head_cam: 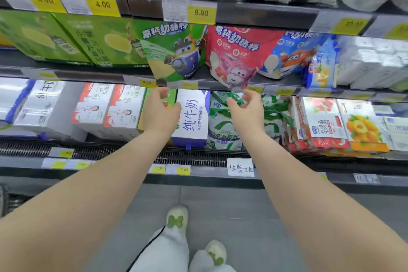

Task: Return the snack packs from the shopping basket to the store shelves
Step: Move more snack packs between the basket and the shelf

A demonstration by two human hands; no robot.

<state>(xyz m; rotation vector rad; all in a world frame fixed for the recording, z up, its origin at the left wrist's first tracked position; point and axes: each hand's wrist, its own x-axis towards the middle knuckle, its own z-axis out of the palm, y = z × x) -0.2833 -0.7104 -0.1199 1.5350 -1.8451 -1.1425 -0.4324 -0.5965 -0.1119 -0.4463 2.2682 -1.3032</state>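
Upper left: green boxes (pixel 99 44) side by side under yellow 4.00 tags (pixel 102 5).
Top centre: 9.90 tag (pixel 201 13).
Centre: white-and-blue milk carton (pixel 192 119), upright.
Below it: black grille (pixel 194 158), handwritten note (pixel 240 167).
Bottom: grey floor (pixel 238 212), white shoes (pixel 177 218).

Glossy plastic green pouch (pixel 174 51) and red pouch (pixel 234 53); matt dark shelf edge (pixel 265 15).

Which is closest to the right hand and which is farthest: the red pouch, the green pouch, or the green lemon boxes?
1. The red pouch: just above the right hand.
2. The green pouch: further left, beside the red one.
3. The green lemon boxes: far left, past the green one.
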